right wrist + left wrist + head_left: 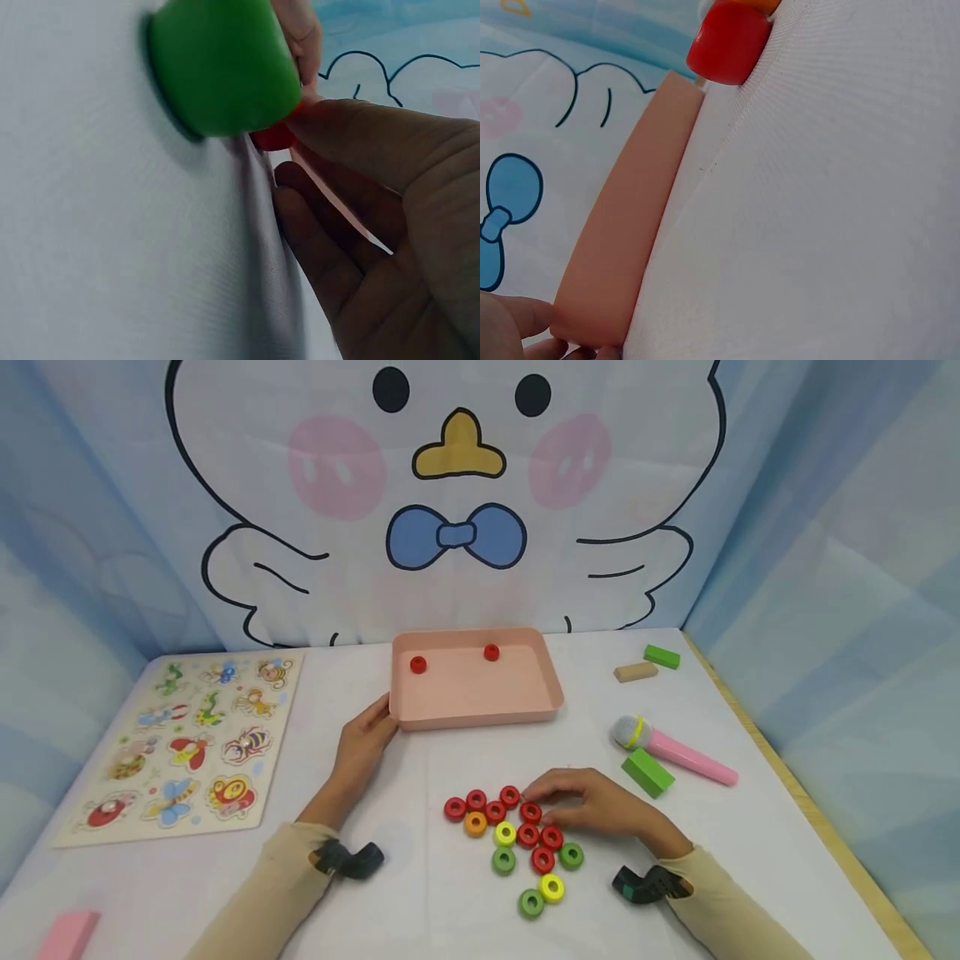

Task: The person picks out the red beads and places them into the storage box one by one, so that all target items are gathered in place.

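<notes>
My left hand [365, 745] rests against the left front corner of a shallow pink tray [476, 724], fingertips touching its outer wall; the left wrist view shows this fingers-to-wall contact at the tray's end. Inside the tray lie two red ring beads [418, 665]. Over a loose cluster of beads, my right hand [592, 802] pinches a red ring bead [531, 812] between thumb and index finger. Red, yellow [552, 888], orange [476, 824] and green beads [532, 904] surround it. In the right wrist view a green bead [225, 67] partly hides the pinched one.
A wooden insect puzzle board [187, 752] lies at the left. On the right are a pink toy microphone [686, 755], a green block [648, 772], a smaller green block [662, 657] and a tan block [635, 672]. A pink block [69, 935] sits at the near left.
</notes>
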`<state>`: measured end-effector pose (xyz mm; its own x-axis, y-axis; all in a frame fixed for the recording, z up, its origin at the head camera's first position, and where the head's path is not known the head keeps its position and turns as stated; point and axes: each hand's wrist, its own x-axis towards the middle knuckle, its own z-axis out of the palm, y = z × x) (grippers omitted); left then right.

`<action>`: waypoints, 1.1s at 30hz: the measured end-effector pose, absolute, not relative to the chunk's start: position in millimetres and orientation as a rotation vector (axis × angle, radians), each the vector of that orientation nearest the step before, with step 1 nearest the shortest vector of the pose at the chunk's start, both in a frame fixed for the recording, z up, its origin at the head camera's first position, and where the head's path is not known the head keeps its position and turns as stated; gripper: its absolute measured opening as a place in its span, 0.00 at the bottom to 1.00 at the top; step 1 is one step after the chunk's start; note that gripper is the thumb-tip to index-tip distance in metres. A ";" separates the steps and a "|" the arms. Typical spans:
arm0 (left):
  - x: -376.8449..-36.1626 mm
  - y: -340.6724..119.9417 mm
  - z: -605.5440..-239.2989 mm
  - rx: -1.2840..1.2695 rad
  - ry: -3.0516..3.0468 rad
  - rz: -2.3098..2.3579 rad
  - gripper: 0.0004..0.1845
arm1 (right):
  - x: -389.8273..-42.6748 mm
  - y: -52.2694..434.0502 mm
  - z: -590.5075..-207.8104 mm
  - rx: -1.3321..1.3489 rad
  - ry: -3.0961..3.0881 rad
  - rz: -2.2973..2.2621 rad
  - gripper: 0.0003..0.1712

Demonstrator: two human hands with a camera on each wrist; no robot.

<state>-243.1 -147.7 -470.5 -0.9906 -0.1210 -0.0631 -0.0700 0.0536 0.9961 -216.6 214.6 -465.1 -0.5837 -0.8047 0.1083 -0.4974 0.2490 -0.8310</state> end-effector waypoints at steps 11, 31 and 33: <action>-242.0 -143.7 -469.4 0.222 -2.310 -2.075 0.28 | -209.8 212.0 -470.3 -1.177 2.218 -1.290 0.17; -242.4 -149.2 -471.5 0.186 -2.226 -2.144 0.29 | -223.3 218.1 -456.0 -1.082 2.227 -1.138 0.16; -243.3 -148.3 -471.9 0.178 -2.221 -2.152 0.29 | -226.5 222.1 -449.6 -1.079 2.239 -1.114 0.16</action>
